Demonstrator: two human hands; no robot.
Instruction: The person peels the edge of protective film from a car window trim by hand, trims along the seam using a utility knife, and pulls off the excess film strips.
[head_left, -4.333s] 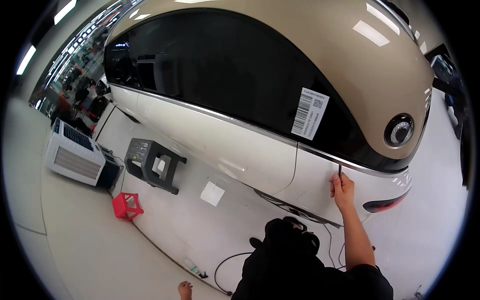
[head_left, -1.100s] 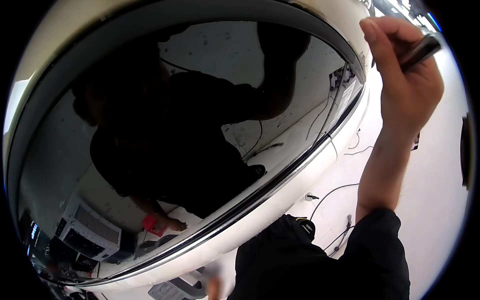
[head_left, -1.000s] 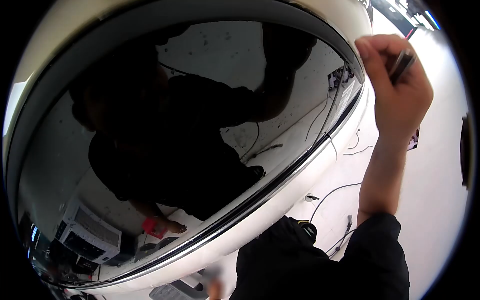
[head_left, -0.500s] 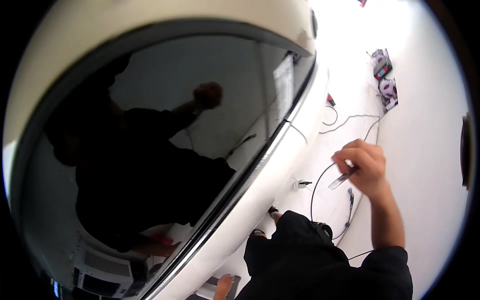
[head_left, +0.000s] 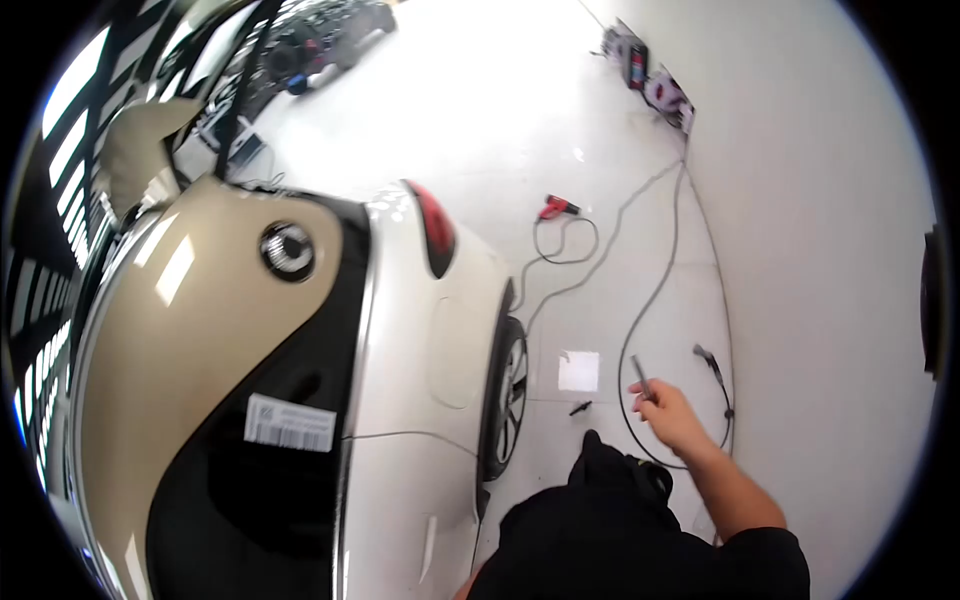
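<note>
Beside the car (head_left: 430, 350), a slim tool (head_left: 639, 370), judged light, stiff and best held mid-shaft, was gripped by the fingers of the right hand (head_left: 668, 412); the left hand's (head_left: 466, 587) grip could not be told.

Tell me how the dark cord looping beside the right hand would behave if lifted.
The cord would probably bend easily rather than stay stiff, given its wide curve on the floor. Lifting it may drag the black end piece, which appears joined to it.
</note>
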